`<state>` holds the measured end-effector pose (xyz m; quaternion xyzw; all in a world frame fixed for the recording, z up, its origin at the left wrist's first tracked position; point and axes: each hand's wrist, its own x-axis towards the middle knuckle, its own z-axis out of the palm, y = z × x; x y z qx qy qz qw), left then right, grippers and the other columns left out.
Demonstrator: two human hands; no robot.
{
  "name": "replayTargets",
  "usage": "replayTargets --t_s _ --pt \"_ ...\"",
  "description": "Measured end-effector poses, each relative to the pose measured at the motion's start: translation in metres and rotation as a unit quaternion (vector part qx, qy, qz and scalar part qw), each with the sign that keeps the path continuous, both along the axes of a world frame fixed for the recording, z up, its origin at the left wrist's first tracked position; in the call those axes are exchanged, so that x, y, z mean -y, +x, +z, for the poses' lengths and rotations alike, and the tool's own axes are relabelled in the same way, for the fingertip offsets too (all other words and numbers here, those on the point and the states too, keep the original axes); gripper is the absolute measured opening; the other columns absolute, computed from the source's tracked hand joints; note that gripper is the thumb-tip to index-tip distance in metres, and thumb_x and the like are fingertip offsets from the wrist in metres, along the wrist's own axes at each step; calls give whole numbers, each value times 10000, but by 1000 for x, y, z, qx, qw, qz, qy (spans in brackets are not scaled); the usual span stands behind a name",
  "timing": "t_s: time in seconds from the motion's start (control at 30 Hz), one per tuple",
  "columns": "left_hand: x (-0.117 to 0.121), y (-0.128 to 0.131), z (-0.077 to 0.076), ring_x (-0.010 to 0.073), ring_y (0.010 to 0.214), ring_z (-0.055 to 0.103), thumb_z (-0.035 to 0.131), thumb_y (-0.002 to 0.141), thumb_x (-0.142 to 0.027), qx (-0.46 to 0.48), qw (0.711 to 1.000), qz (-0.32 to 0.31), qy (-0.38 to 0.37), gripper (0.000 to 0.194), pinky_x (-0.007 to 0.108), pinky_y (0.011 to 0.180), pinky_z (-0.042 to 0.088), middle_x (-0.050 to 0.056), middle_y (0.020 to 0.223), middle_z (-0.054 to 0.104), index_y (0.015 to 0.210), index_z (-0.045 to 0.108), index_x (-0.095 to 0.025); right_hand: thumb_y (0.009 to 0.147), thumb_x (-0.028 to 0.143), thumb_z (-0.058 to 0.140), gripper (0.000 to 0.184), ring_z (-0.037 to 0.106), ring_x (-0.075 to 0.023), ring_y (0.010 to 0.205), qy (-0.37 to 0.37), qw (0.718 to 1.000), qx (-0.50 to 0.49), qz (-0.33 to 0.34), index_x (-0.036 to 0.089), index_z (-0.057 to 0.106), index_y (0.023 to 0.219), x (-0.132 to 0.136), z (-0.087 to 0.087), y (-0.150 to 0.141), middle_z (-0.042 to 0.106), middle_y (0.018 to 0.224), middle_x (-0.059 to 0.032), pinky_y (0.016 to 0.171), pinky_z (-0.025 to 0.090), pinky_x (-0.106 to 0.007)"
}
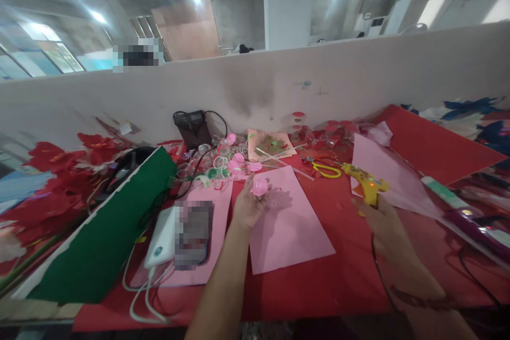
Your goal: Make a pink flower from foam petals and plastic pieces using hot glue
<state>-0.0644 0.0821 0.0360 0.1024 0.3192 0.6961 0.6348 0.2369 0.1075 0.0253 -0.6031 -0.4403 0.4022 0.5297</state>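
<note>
My left hand [247, 207] is over the pink sheet [292, 239], its fingers closed around a small shiny pink plastic cup [260, 186]. The cup's exact shape is partly hidden by the fingers. On the right, my right hand [380, 218] grips a yellow hot glue gun [365, 183], whose nozzle points away to the upper left. An orange light glows on the gun's body. Beyond my left hand lies a pile of clear and pink plastic cups [221, 162]. Yellow-handled scissors [329, 169] rest just left of the glue gun's nozzle.
A phone [194, 234] and a white power bank [162, 239] with cables lie at left, beside a green board [107, 228]. Behind are a stained paper pad [271, 144] and a dark pouch [193, 128]. At right are a red board [442, 146] and a purple-and-green tool [450, 196].
</note>
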Motion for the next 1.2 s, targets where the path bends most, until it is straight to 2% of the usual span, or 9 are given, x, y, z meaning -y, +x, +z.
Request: replayTargets --t_s 0.1,0.17,0.37,0.5,0.6,0.7,0.87,1.0,1.2 --pt "0 3 -4 200 869 690 637 804 -206 -24 1000 1 11 340 300 749 560 94 1011 682 1139 582 -193 560 326 816 470 523 -96 596 -18 983 -173 63 255 536 931 -3 15 -31 516 723 78 594 478 -237" --pt "0 6 -8 199 896 688 658 774 -161 -31 999 -9 19 313 291 799 554 78 987 679 1081 599 -175 536 313 843 527 585 -111 653 -16 965 -242 104 273 507 940 -10 21 -45 560 802 74 619 513 -250" --pt "1 10 -12 238 931 681 643 728 -132 -48 999 -19 9 254 377 923 515 97 967 681 982 626 -137 662 380 778 369 558 -85 566 14 956 -251 152 250 509 878 -38 32 -75 609 769 57 504 470 -193" --pt "2 11 -10 232 895 685 658 700 -157 -84 996 0 9 213 365 884 520 109 943 693 912 642 -135 695 400 739 326 568 -112 571 3 926 -321 197 258 462 788 -43 23 -88 619 693 61 528 467 -222" --pt "2 13 -10 226 883 688 699 672 -177 -103 995 -1 11 264 323 839 520 119 970 699 927 645 -139 698 394 746 305 588 -131 633 -7 925 -308 224 251 493 790 -39 10 -91 648 746 38 626 493 -256" --pt "2 16 -11 246 884 690 713 643 -165 -112 994 -2 19 311 345 845 515 119 969 699 945 646 -134 732 399 730 268 585 -129 654 -9 929 -268 254 230 548 832 -32 2 -90 660 817 12 653 480 -259" --pt "3 17 -12 274 907 684 636 613 -96 -102 994 33 22 294 427 909 496 81 911 689 903 645 -138 754 422 713 262 533 -109 596 -1 939 -218 265 195 610 835 -22 2 -92 623 746 7 585 432 -241" --pt "2 14 -9 281 979 665 568 585 -40 -90 995 34 30 374 407 907 498 88 947 682 937 642 -141 733 397 729 243 528 -114 614 -13 940 -238 244 195 595 740 -20 2 -95 598 680 14 600 426 -235" --pt "0 17 -7 258 934 677 624 673 -104 -114 993 26 -23 306 368 862 512 103 948 693 977 627 -132 703 391 741 260 531 -128 646 -42 937 -241 247 188 579 692 -20 3 -98 581 651 12 631 420 -240"
